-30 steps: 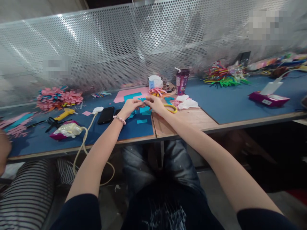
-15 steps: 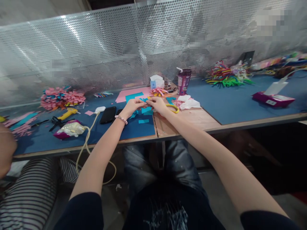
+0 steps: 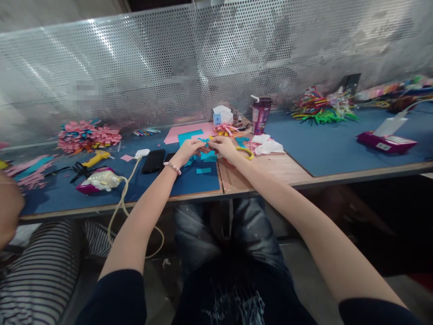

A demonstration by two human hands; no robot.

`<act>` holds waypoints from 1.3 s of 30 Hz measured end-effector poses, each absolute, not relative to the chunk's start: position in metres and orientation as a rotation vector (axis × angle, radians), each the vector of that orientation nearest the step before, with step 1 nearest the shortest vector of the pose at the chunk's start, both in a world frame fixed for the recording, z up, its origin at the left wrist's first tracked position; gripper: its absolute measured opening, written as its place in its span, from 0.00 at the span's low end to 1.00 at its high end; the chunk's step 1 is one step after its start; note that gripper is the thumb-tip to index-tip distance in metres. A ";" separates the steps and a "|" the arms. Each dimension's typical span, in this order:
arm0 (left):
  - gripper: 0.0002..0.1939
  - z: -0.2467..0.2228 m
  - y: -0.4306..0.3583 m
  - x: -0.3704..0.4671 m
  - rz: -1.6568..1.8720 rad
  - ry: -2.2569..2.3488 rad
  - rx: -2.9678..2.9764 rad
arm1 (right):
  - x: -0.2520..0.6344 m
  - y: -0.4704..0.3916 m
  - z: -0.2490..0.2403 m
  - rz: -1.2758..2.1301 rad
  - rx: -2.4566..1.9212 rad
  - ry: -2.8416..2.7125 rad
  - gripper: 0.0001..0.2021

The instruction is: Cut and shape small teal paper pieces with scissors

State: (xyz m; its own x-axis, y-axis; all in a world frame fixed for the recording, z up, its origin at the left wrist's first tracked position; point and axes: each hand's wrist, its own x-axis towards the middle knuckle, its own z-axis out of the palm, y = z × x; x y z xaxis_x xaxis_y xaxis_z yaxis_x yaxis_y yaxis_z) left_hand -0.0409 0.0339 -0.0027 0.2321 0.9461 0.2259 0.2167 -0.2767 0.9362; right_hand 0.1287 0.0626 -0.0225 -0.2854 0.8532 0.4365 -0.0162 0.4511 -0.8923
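Between my fingertips is a small piece of blue paper (image 3: pixel 204 141), partly hidden by the fingers. My left hand (image 3: pixel 190 150), with a beaded bracelet at its wrist, pinches it from the left. From the right, my right hand (image 3: pixel 223 148) has its thumb and fingers closed on the same piece. Beneath and behind the hands lie more blue paper pieces, among them a small strip (image 3: pixel 203 170) on the blue mat (image 3: pixel 199 184). Yellow scissor handles (image 3: pixel 249 154) show just beyond my right hand. Pink sheets (image 3: pixel 172 134) lie behind the left hand.
A purple cup with a straw (image 3: pixel 260 116) and crumpled white tissue (image 3: pixel 269 145) stand right of my hands. To the left are a black phone (image 3: pixel 154 161), a cable (image 3: pixel 123 194), a yellow glue gun (image 3: pixel 96 159) and pink paper bundles (image 3: pixel 77 136). Another person's arm (image 3: pixel 10 210) is at far left.
Both hands stay together on the blue paper, with only slight finger movement. The whole view has shifted a little; nothing else on the table has visibly moved.
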 end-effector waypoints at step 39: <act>0.17 -0.004 0.039 -0.044 1.166 1.057 1.589 | 0.127 0.065 -0.022 0.810 -0.675 -1.652 0.07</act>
